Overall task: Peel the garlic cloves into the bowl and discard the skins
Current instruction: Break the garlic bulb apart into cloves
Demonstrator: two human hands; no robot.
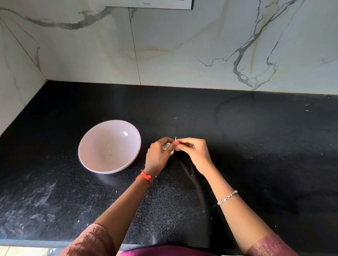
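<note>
The left hand (157, 156), fingers curled, is gripping one garlic (168, 147). The right hand (193, 150) is pinching it, right of one bowl (96, 138).

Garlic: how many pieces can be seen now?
1: garlic held between the left hand and right hand, right of the bowl. More may be hidden inside the hands.

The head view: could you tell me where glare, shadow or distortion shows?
Head view: small glare spot inside the bowl; soft shadow on the counter beneath the right hand; mild wide-angle bending toward the frame edges; garlic mostly hidden in the left hand.
</note>
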